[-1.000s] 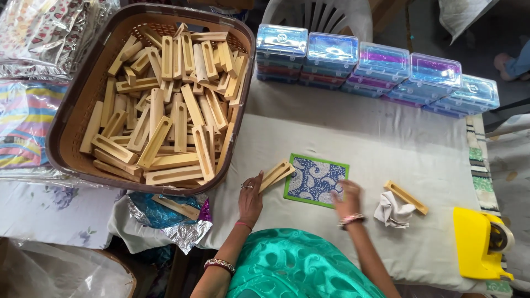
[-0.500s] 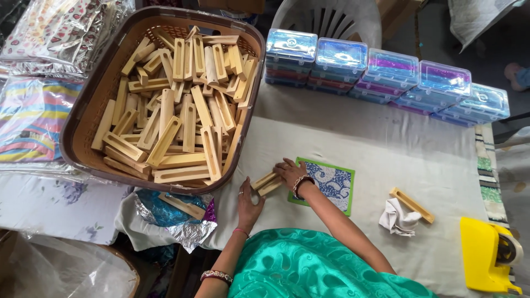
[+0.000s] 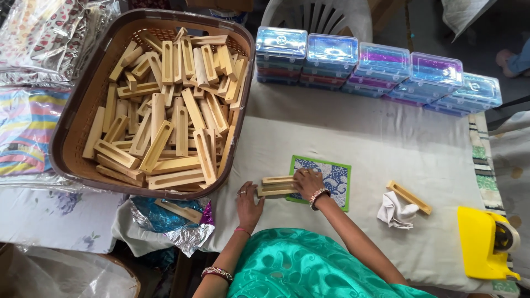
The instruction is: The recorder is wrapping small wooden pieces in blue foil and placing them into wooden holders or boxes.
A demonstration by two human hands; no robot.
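Nearest the camera is the person's teal garment, with both forearms reaching out over the cloth-covered bench. The left hand lies flat, fingers together and stretched, their tips touching the near left end of two wooden sticks. The right hand rests at the sticks' right end, fingers curled onto them and pressing down. The sticks lie side by side, half on the bench and half over the left edge of a green-bordered blue patterned card. To the right sit a crumpled white cloth, another single stick and a yellow tape dispenser. Farther left stands a brown basket heaped with similar sticks; at the back, a row of clear plastic boxes.
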